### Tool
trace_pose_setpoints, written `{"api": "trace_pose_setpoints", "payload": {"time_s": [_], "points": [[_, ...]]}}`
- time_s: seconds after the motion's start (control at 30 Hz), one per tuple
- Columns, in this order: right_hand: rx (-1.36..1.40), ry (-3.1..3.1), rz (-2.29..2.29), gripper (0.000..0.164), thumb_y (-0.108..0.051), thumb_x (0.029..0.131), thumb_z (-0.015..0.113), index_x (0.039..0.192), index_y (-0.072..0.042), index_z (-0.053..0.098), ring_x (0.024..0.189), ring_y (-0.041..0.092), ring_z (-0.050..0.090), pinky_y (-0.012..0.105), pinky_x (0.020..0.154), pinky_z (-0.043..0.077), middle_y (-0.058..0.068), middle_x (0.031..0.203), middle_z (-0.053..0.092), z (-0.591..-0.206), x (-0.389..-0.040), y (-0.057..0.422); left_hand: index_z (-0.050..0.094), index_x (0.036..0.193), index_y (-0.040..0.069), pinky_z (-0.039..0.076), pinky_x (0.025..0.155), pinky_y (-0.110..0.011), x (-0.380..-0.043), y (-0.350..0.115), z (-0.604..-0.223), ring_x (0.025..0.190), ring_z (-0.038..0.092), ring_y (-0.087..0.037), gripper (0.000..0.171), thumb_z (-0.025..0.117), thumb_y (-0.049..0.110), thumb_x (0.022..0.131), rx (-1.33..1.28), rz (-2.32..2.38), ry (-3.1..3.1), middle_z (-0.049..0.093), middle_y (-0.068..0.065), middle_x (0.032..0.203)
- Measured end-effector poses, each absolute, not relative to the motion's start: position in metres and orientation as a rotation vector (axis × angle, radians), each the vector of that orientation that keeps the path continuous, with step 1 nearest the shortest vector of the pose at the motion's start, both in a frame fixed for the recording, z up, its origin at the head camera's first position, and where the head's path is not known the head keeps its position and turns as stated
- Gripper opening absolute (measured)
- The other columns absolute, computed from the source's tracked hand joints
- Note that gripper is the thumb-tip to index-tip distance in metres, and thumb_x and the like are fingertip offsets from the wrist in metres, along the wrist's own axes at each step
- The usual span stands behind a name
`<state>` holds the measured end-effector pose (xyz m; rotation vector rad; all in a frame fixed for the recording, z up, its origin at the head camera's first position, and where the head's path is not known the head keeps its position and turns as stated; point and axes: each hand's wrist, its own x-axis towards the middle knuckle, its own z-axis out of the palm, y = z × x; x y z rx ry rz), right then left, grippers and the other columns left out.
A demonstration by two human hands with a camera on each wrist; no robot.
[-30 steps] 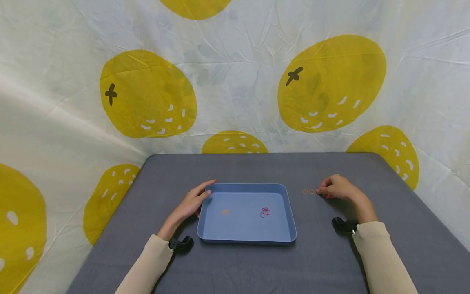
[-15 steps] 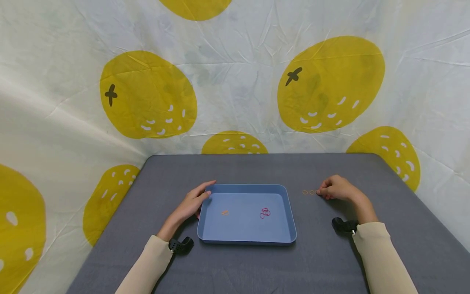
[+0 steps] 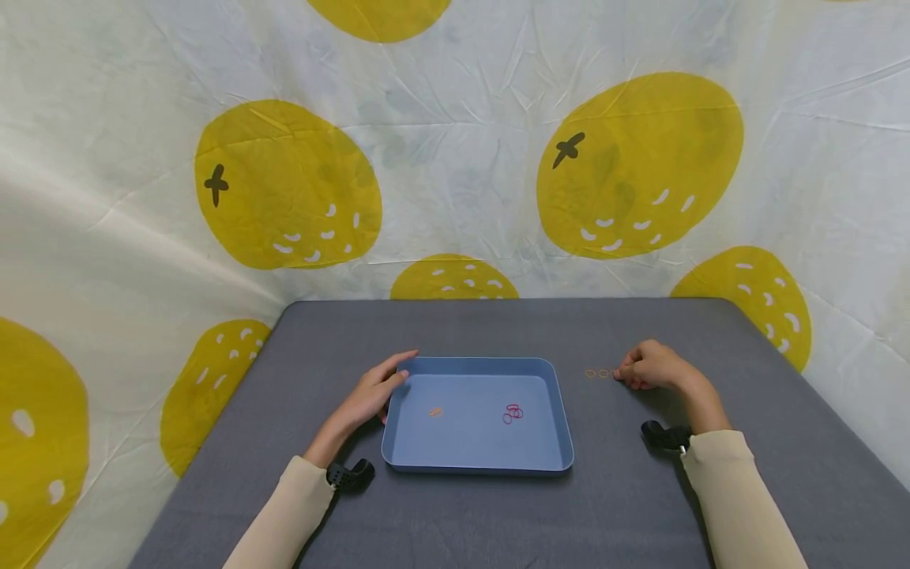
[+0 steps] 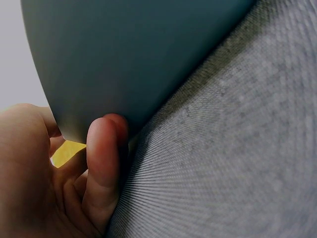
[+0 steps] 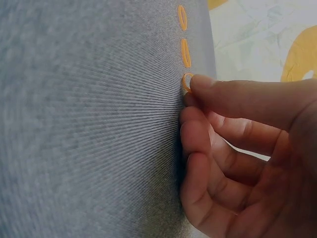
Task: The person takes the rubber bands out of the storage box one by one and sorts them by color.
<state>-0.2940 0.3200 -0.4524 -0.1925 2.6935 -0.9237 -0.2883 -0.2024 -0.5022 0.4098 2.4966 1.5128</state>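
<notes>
A shallow blue tray lies on the grey table. My left hand holds its left side near the far corner, thumb over the rim and other fingers along the outer wall; in the left wrist view a fingertip presses that wall. To the right of the tray, my right hand pinches a small orange rubber band between thumb and forefinger, low at the cloth. Two more orange rubber bands lie in line with it. Its remaining fingers are curled against the table.
Inside the tray, a little cluster of orange rubber bands lies left and several pinkish-red rubber bands lie right. Grey cloth covers the table. Behind it hangs a white curtain with yellow fruit prints.
</notes>
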Motion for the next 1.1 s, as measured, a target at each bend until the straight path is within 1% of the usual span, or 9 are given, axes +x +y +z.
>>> {"api": "trace_pose_setpoints", "payload": {"time_s": [0.17, 0.4, 0.67, 0.73, 0.93, 1.03, 1.1], "points": [[-0.202, 2.701, -0.923, 0.023, -0.018, 0.094, 0.073, 0.084, 0.003, 0.074, 0.063, 0.012, 0.055, 0.026, 0.055, 0.049, -0.002, 0.068, 0.063, -0.4520, -0.2947, 0.3207, 0.047, 0.153, 0.040, 0.054, 0.043, -0.039, -0.2900, -0.2032, -0.5033, 0.041, 0.052, -0.019, 0.043, 0.050, 0.036, 0.110, 0.419, 1.504, 2.499, 0.064, -0.019, 0.119], [-0.187, 2.697, -0.918, 0.022, -0.018, 0.094, 0.074, 0.083, 0.002, 0.074, 0.062, 0.011, 0.056, 0.027, 0.056, 0.049, -0.001, 0.068, 0.062, -0.4524, -0.2975, 0.3224, 0.048, 0.152, 0.042, 0.054, 0.043, -0.039, -0.2911, -0.2030, -0.5036, 0.042, 0.052, -0.019, 0.043, 0.050, 0.038, 0.110, 0.417, 1.501, 2.500, 0.064, -0.019, 0.114], [-0.175, 2.720, -0.910, 0.022, -0.018, 0.093, 0.075, 0.081, 0.000, 0.073, 0.061, 0.010, 0.056, 0.026, 0.056, 0.050, -0.002, 0.067, 0.063, -0.4537, -0.2978, 0.3228, 0.048, 0.154, 0.038, 0.053, 0.042, -0.040, -0.2891, -0.2027, -0.5035, 0.042, 0.052, -0.020, 0.045, 0.051, 0.036, 0.109, 0.419, 1.505, 2.498, 0.064, -0.019, 0.119], [-0.180, 2.724, -0.911, 0.021, -0.017, 0.092, 0.075, 0.082, 0.001, 0.073, 0.061, 0.010, 0.057, 0.026, 0.056, 0.051, -0.002, 0.067, 0.063, -0.4540, -0.2974, 0.3226, 0.047, 0.154, 0.038, 0.053, 0.042, -0.040, -0.2887, -0.2028, -0.5033, 0.042, 0.052, -0.020, 0.045, 0.051, 0.037, 0.109, 0.419, 1.508, 2.495, 0.064, -0.019, 0.120], [-0.165, 2.729, -0.920, 0.018, -0.013, 0.092, 0.073, 0.084, 0.003, 0.074, 0.063, 0.010, 0.059, 0.025, 0.056, 0.053, -0.001, 0.069, 0.065, -0.4548, -0.2978, 0.3232, 0.047, 0.153, 0.042, 0.054, 0.043, -0.040, -0.2899, -0.2037, -0.5040, 0.043, 0.053, -0.021, 0.043, 0.049, 0.038, 0.110, 0.422, 1.495, 2.504, 0.065, -0.019, 0.119], [-0.158, 2.724, -0.934, 0.017, -0.010, 0.093, 0.071, 0.086, 0.005, 0.075, 0.065, 0.011, 0.061, 0.025, 0.056, 0.055, 0.000, 0.071, 0.067, -0.4542, -0.2978, 0.3236, 0.047, 0.153, 0.043, 0.054, 0.043, -0.040, -0.2899, -0.2038, -0.5040, 0.043, 0.053, -0.021, 0.043, 0.049, 0.038, 0.110, 0.421, 1.495, 2.501, 0.064, -0.018, 0.120], [-0.160, 2.724, -0.936, 0.017, -0.010, 0.093, 0.070, 0.088, 0.005, 0.075, 0.066, 0.011, 0.061, 0.025, 0.057, 0.056, 0.001, 0.072, 0.068, -0.4534, -0.2973, 0.3237, 0.047, 0.153, 0.042, 0.055, 0.043, -0.040, -0.2898, -0.2037, -0.5040, 0.042, 0.053, -0.021, 0.044, 0.049, 0.038, 0.110, 0.418, 1.495, 2.499, 0.064, -0.018, 0.118]]}}
